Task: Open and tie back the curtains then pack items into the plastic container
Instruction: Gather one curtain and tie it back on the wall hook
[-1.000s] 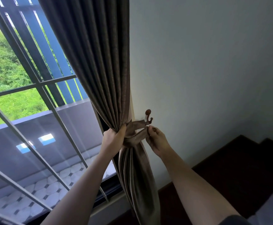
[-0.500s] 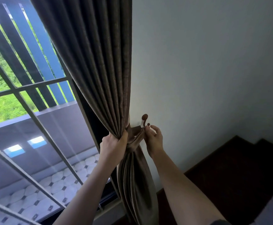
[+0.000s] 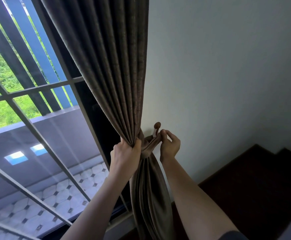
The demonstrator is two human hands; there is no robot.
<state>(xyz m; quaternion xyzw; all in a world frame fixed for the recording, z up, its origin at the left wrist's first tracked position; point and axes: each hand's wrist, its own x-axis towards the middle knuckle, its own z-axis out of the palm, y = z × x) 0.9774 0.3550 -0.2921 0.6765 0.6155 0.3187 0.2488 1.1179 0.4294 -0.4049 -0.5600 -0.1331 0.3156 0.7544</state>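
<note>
A brown pleated curtain (image 3: 110, 70) hangs gathered against the white wall beside the window. My left hand (image 3: 125, 153) is shut around the bunched folds at waist height. A matching fabric tieback (image 3: 149, 146) wraps the bundle just to the right of that hand. My right hand (image 3: 169, 144) pinches the tieback's end with fingertips, right at a small brown wall hook (image 3: 157, 126). Whether the loop sits on the hook is hidden by my fingers. No plastic container is in view.
The window (image 3: 28, 94) with grey bars fills the left, with a balcony wall, patterned tiles and greenery beyond. Dark wooden steps (image 3: 255, 179) rise at the lower right along the white wall (image 3: 227, 66).
The view has shifted left and closer. My right hand has lifted the tieback end up to the hook, fingers now spread a little. The left hand keeps its grip on the curtain.
</note>
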